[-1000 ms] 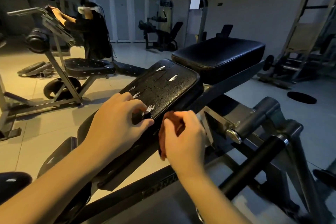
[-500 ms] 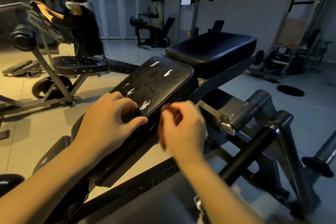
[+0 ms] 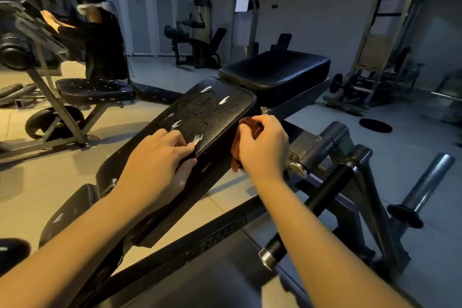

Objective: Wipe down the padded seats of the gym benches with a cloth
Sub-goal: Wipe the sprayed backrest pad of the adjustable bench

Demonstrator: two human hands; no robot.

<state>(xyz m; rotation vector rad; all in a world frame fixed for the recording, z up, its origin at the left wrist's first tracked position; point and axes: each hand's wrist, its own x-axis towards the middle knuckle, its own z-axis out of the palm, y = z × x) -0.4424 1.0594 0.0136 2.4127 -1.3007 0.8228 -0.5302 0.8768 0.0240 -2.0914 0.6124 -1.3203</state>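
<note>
A black padded bench pad [image 3: 207,112] slopes up from lower left to centre, its worn surface wet with drops and scuffed white. Behind it sits a second, thicker black pad [image 3: 277,70]. My left hand [image 3: 152,170] rests on the sloped pad's near right edge, fingers curled on top and thumb hooked over the side. My right hand [image 3: 265,145] grips a bunched reddish-brown cloth [image 3: 246,130] and holds it against the pad's right side wall. Most of the cloth is hidden inside my fist.
Grey steel frame bars and a black-gripped handle [image 3: 312,207] run below right of my right arm. Another bench with a spotted black seat [image 3: 92,89] stands at left, with a person in dark clothes [image 3: 100,40] at it. More machines line the back wall; tiled floor lies between.
My right hand with the cloth has slid up along the pad's right side, away from me. My left hand has kept its hold on the pad's edge.
</note>
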